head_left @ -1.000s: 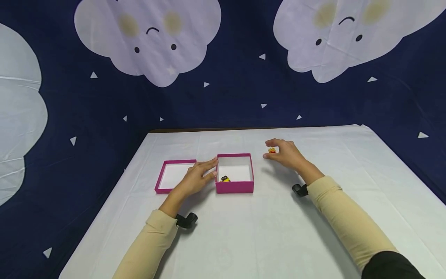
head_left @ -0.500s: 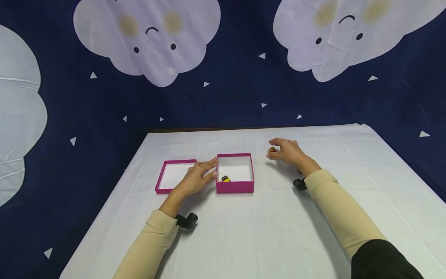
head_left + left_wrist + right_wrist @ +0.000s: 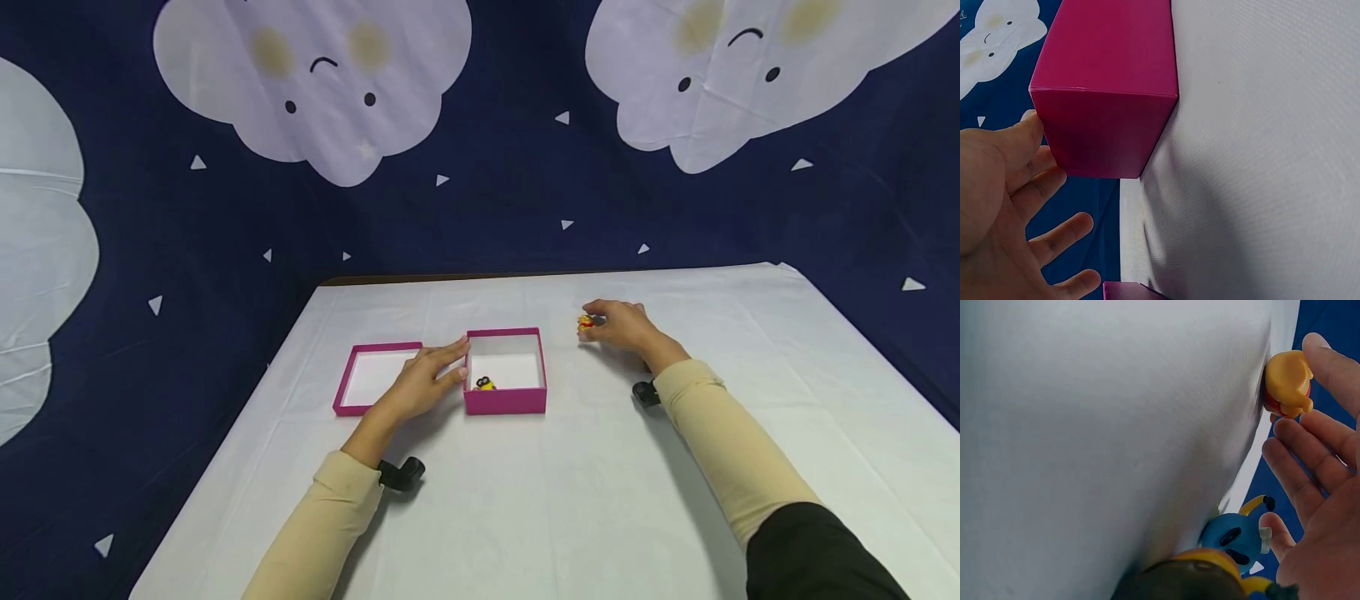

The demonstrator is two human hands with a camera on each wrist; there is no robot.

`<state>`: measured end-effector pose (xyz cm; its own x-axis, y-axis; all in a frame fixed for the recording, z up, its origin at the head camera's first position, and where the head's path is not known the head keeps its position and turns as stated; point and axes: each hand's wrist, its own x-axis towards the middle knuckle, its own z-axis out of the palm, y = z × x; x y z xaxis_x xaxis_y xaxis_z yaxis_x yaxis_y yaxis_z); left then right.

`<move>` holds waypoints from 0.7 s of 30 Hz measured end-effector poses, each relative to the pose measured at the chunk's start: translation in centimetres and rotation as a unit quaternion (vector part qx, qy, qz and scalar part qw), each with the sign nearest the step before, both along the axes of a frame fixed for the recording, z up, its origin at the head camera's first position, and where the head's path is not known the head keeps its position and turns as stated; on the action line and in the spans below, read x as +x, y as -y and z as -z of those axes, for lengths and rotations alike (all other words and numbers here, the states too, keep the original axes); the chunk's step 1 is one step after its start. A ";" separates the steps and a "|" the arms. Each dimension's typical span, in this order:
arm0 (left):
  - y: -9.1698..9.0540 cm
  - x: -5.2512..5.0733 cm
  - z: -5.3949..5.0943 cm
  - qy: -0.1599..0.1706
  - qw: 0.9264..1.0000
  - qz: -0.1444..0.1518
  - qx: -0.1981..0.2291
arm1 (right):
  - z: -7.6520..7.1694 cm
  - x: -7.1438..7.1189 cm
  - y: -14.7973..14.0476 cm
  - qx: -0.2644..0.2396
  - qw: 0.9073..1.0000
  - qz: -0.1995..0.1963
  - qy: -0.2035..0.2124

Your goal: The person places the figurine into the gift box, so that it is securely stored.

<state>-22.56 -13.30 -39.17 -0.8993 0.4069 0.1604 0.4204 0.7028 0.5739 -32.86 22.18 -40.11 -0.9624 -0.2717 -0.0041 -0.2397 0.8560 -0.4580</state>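
In the head view, the left hand [image 3: 420,385] has its fingertips against the left side of a pink open box [image 3: 506,402]; its fingers are spread in the left wrist view. A yellow figure with black goggles [image 3: 486,384] lies inside the box. The right hand [image 3: 624,325] is at the back right, its thumb and fingers extended beside a small yellow-and-red figure [image 3: 1288,378] on the cloth; whether they touch it I cannot tell. A blue-and-yellow figure [image 3: 1232,537] lies by the little finger in the right wrist view, mostly hidden from the head.
To the left of the box is a shallow pink lid [image 3: 350,383], inner side up, partly behind the left hand. White cloth [image 3: 510,500] covers the table. Behind it hangs a dark blue cloth [image 3: 510,208] with clouds.
The right hand has shifted slightly to the right, while the yellow-and-red figure has stayed nearly in place and shows more at the fingertips. The left hand and the box have not moved.
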 end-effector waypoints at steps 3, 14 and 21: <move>0.0 0.0 0.0 0.000 1.000 0.000 0.002 | 0.1 -0.1 -0.1 0.006 1.000 -0.001 0.000; 0.1 0.0 0.1 -0.003 1.000 0.000 0.000 | 0.1 -0.6 -0.4 0.020 1.000 -0.009 0.004; 0.1 0.0 0.1 -0.002 1.000 0.001 0.001 | 0.3 -0.4 -0.2 0.021 1.000 -0.009 0.001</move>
